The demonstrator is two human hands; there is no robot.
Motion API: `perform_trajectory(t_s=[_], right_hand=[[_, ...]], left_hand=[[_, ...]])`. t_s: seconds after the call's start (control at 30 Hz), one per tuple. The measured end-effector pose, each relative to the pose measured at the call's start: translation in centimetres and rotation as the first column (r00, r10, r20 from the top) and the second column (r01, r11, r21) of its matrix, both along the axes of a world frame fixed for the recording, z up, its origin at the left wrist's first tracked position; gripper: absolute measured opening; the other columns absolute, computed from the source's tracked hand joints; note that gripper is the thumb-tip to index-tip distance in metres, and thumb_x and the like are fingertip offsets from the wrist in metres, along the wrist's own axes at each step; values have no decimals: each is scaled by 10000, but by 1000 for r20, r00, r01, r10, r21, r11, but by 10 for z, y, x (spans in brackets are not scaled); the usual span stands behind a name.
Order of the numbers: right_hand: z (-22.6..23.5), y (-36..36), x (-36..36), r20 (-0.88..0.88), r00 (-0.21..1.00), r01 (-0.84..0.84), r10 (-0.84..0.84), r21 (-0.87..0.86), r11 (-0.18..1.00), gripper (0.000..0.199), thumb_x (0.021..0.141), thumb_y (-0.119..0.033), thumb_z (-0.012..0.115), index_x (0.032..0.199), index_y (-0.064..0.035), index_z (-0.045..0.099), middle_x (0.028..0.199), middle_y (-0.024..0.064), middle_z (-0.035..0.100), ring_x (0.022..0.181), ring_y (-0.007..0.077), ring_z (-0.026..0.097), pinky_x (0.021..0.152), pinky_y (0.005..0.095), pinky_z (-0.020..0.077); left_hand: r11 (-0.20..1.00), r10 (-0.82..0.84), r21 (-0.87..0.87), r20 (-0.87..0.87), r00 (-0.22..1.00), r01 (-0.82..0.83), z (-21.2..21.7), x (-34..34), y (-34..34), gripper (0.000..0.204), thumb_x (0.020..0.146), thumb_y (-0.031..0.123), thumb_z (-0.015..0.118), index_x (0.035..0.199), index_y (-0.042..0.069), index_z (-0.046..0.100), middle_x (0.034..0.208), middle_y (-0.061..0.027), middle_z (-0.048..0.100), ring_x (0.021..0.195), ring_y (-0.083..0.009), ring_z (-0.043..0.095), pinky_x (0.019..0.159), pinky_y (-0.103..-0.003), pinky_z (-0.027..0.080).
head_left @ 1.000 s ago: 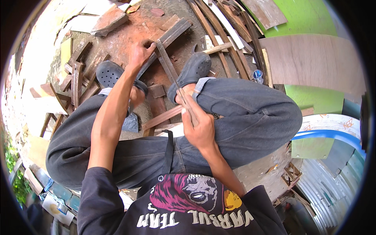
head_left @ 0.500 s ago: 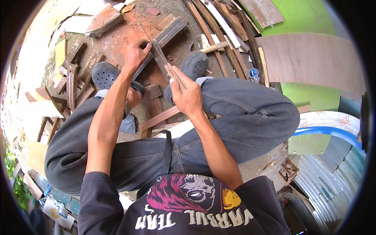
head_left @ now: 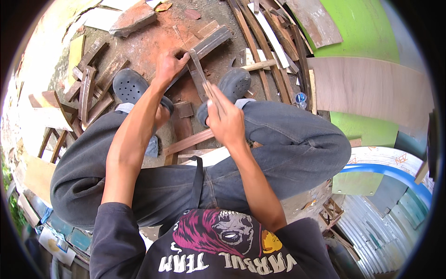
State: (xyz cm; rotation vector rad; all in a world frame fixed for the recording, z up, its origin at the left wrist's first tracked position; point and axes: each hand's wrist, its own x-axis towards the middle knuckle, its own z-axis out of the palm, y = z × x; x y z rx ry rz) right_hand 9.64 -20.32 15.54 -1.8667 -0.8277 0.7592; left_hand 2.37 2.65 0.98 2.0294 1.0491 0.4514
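My right hand [head_left: 226,120], slightly smeared by motion, is closed on the near end of a long, flat, grey-brown strip-shaped tool [head_left: 199,65], whose exact kind I cannot make out. The strip slants up and left across a dark wooden beam [head_left: 211,41]. My left hand [head_left: 170,67] is curled into a fist at the beam, its thumb close beside the strip; whatever its fingers grip is hidden. Beyond the thumb, a thin stick-like piece [head_left: 180,36] points away. My grey clogs, the left one [head_left: 129,86] and the right one [head_left: 234,84], flank the beam.
Scrap wood pieces [head_left: 87,90] lie piled at the left. Long wooden strips [head_left: 260,44] and a brown plywood sheet [head_left: 367,83] are on the right. A reddish stone slab [head_left: 134,18] sits at the far left. A reddish wood strip [head_left: 190,142] lies between my legs.
The view has shifted slightly, moving most things a little to the right near the hands. Both hands keep their places at the beam; the right hand is now more blurred.
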Motion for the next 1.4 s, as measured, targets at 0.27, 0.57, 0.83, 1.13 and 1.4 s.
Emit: perform_trajectory(t_s=[0.27, 0.57, 0.83, 1.13, 1.4], right_hand=[[-21, 15, 8, 53, 999, 10, -12, 36, 999, 404, 958, -38, 560, 1343, 82, 580, 1239, 240, 686, 1145, 314, 691, 947, 344, 533], [8, -41, -10, -39, 999, 24, -21, 71, 997, 398, 982, -111, 561, 1327, 86, 589, 1224, 247, 693, 1165, 311, 681, 970, 364, 519], [-5, 28, 0, 68, 998, -16, 17, -20, 1000, 410, 968, -76, 570, 1347, 80, 575, 1230, 256, 686, 1146, 316, 690, 947, 364, 529], [7, -17, -10, 169, 985, -27, 27, -6, 1000, 409, 953, -50, 576, 1346, 64, 589, 1142, 260, 715, 1026, 313, 735, 825, 355, 564], [11, -11, -8, -148, 980, 131, -134, -34, 991, 409, 975, -104, 586, 1337, 85, 591, 1152, 247, 719, 1015, 262, 719, 866, 362, 548]], left_hand=[[998, 39, -56, 16, 999, -38, 2, 5, -6, 272, 875, 291, 704, 934, 34, 772, 899, -183, 742, 810, -337, 726, 760, -414, 562], [999, 53, -13, 28, 998, -52, -8, -12, -7, 258, 881, 290, 702, 983, 65, 778, 925, -182, 742, 834, -348, 723, 781, -422, 561], [998, -50, 43, 44, 998, 48, -10, -5, 2, 257, 911, 268, 707, 1024, 46, 772, 955, -150, 764, 859, -259, 747, 808, -372, 576], [991, 98, -92, 58, 993, -93, -12, -7, -7, 257, 872, 273, 704, 991, 59, 779, 922, -181, 749, 843, -342, 734, 787, -421, 567], [997, 42, -64, 26, 999, -40, -6, -7, -3, 296, 874, 294, 681, 980, 32, 766, 923, -203, 742, 853, -350, 729, 806, -425, 562]])
